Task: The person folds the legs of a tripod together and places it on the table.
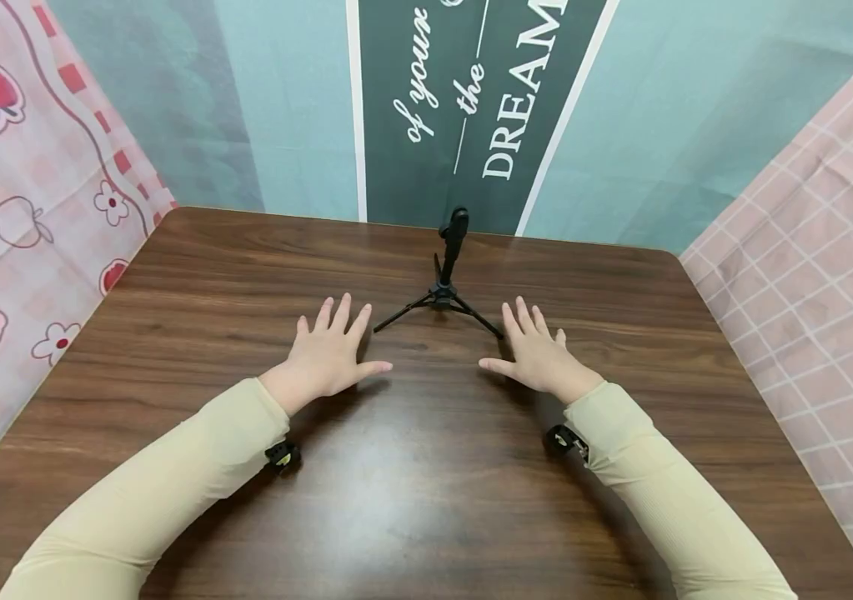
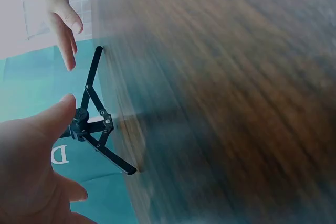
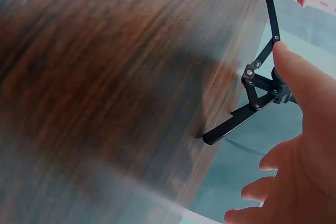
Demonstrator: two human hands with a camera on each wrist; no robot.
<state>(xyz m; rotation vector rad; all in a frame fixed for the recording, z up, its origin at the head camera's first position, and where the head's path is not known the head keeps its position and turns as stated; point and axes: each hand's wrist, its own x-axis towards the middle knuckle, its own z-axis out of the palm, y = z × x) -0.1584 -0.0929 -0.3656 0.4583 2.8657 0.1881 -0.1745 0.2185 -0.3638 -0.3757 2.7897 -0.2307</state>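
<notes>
Standing on table (image 1: 396, 467): black tripod (image 1: 443, 293), long axis pointing upward.

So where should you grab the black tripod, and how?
Probably the upright post, from the near side, above leg height. It's slim and rises from the middle of the tripod, while the legs splay out low and could get in the way.

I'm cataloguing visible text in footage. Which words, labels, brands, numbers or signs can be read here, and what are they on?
"of your": white script on the dark green panel
"the": white script, same panel
"DREAM": white capitals, same panel, reaching the picture's top edge
"D": lone white letter on the teal cloth, left wrist view
Black tripod, wrist devices: no readable text; any there is too small.
</notes>
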